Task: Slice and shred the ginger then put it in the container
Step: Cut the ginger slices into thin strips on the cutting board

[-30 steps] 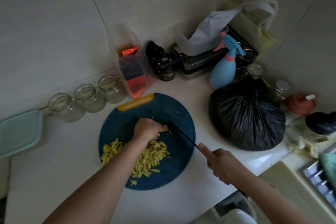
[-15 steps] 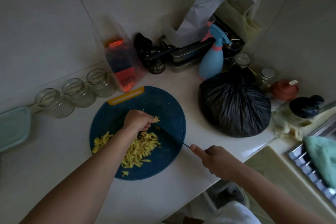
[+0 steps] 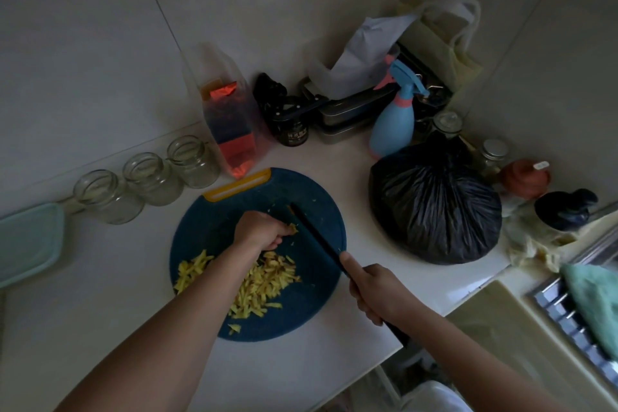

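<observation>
At the far left edge lies one pale green container [image 3: 30, 244], which I judge to be the one meant for the ginger. No ginger shows in it or on it. Beside it, three glass jars [image 3: 152, 177] stand in a row along the wall, and they seem empty. On the one round blue cutting board [image 3: 311, 311] most of the cutting looks done. The ginger shreds [image 3: 264, 288] lie in two heaps, a small one left of the forearm and a bigger one right of it. The left hand [image 3: 259, 231] has its fingers curled and pinches a last small ginger piece [image 3: 293, 228] at the fingertips. Just beside this piece is the blade of the one knife [image 3: 316, 239]. The right hand [image 3: 374, 291] is wrapped around the handle, with one finger stretched toward the blade. What is left, I judge, is to shred this last piece and then to move all the shreds into the container.
</observation>
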